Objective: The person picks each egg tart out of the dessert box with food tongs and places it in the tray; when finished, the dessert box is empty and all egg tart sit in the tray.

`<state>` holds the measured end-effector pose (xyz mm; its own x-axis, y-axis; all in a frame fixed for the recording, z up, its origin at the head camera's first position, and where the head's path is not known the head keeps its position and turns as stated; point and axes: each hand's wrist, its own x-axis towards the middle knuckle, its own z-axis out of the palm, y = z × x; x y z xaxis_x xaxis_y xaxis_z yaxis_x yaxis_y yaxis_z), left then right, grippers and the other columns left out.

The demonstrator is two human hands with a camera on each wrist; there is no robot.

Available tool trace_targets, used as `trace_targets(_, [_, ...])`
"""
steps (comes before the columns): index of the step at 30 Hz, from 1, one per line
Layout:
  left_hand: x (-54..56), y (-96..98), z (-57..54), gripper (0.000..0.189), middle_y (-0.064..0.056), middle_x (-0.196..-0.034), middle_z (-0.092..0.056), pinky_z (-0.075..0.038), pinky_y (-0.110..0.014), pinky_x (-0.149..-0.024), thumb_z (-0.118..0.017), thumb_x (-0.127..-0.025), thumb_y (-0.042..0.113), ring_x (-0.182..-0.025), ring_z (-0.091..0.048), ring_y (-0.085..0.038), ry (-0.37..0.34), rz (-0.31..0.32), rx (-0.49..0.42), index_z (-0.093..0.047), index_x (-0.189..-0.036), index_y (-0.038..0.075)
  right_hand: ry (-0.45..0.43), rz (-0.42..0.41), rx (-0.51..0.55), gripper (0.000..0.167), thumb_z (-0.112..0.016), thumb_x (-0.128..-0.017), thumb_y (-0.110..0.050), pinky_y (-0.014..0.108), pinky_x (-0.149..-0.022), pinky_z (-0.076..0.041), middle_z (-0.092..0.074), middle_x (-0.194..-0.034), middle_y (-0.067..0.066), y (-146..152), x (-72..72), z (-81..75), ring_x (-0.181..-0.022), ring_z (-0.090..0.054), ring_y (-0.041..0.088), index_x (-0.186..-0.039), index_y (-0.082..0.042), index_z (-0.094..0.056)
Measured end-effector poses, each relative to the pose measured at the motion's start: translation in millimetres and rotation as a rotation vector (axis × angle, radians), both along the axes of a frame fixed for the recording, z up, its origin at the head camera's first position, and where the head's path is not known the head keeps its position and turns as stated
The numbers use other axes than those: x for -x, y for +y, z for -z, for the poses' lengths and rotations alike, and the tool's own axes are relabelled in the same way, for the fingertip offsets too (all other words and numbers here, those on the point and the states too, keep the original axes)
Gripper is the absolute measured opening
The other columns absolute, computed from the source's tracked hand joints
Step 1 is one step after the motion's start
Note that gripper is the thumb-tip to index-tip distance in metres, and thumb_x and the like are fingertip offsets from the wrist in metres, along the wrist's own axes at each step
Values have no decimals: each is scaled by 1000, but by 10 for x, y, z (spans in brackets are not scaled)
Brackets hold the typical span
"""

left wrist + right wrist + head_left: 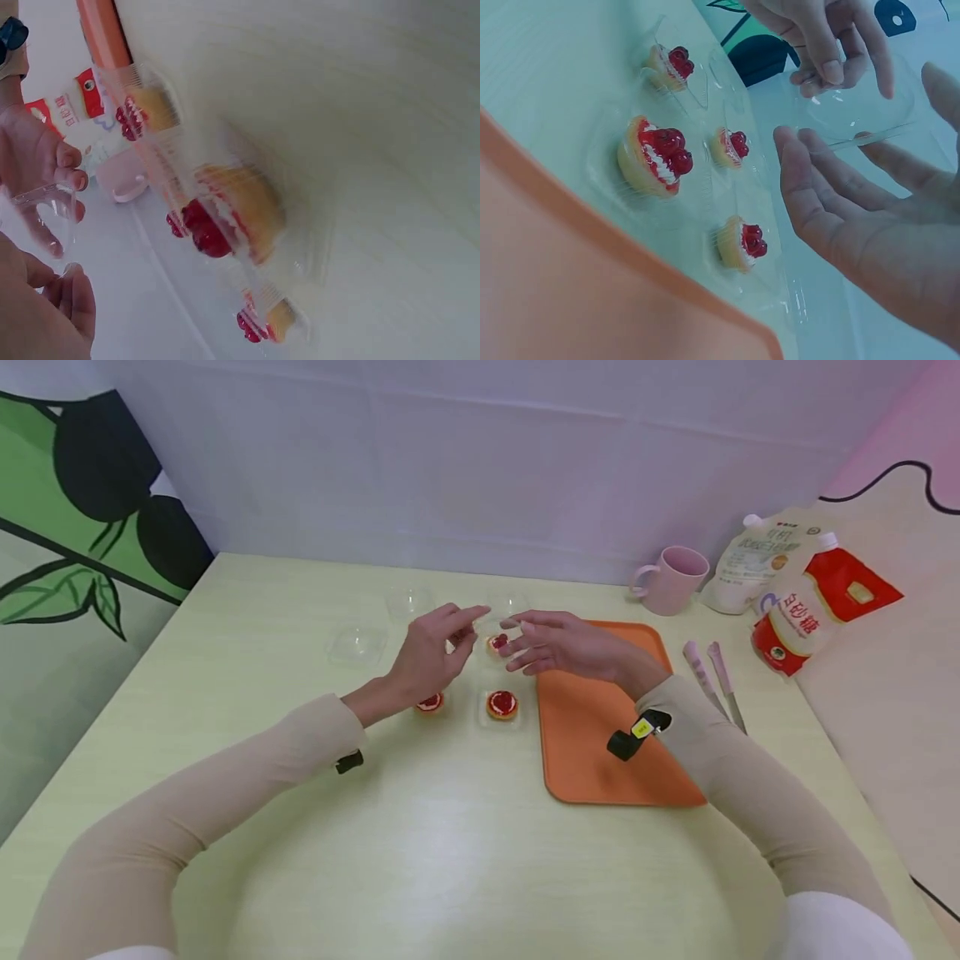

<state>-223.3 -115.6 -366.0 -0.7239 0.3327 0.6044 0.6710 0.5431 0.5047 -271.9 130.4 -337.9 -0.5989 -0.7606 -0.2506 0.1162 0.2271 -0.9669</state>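
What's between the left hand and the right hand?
A clear plastic lid, held up off the table between left hand and right hand; both wrist views show it.

The pale table (420, 860) carries clear containers (356, 647), an orange tray (600, 760), pink-handled utensils (722, 674), a mug (670, 587) and two pouches (802, 614).

clr domed lid (859, 112), tilted btwn hands (435, 647), red-topped tarts (654, 159) below, upright, clr trays (483, 718)

Clear glossy plastic dome (896, 97), glossy red tart toppings (666, 148), smooth matt orange tray (585, 735), creased matt backdrop (480, 477)
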Motion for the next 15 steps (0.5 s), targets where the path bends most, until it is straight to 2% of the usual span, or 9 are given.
trace_targets(4, [54, -83, -155, 37, -16, -84, -67, -56, -37, -73, -62, -92, -4, -73, -65, -25, -160, -47, -25, -66, -128, 1, 25, 48, -8, 46, -49, -105, -15, 38, -99, -52, -59, -135, 23, -123, 58, -48, -114, -67, 26, -150, -11, -41])
trace_targets(7, [74, -176, -269, 41, -16, -88, -68, -55, -34, -72, -62, -93, 0, -77, -68, -27, -303, -82, -24, -63, -134, 6, 39, 86, -12, 46, -53, -101, -5, 44, -101, -51, -62, -129, 25, -241, 97, -87, -108, -69, 26, -146, -12, -45])
trace_targets(10, [87, -288, -359, 45, -16, -93, -67, -54, -28, -69, -61, -95, 3, -82, -70, -29, -432, -118, -40, -59, -139, 10, 86, 102, -24, 46, -54, -101, -4, 52, -104, -47, -65, -120, 23, -369, 128, -122, -105, -69, 29, -145, -13, -47])
trace_targets(12, [86, -373, -408, 47, -16, -95, -65, -54, -24, -68, -61, -95, 4, -82, -71, -29, -493, -142, -57, -57, -142, 12, 145, 104, -37, 46, -55, -101, -6, 54, -104, -47, -68, -114, 18, -457, 143, -139, -104, -69, 30, -145, -15, -47])
trace_targets(15, [76, -505, -467, 51, -17, -96, -63, -55, -22, -67, -61, -95, 3, -78, -71, -25, -539, -170, -83, -53, -144, 12, 222, 105, -27, 47, -58, -100, -8, 52, -98, -51, -68, -108, 17, -597, 166, -150, -101, -70, 31, -145, -14, -47])
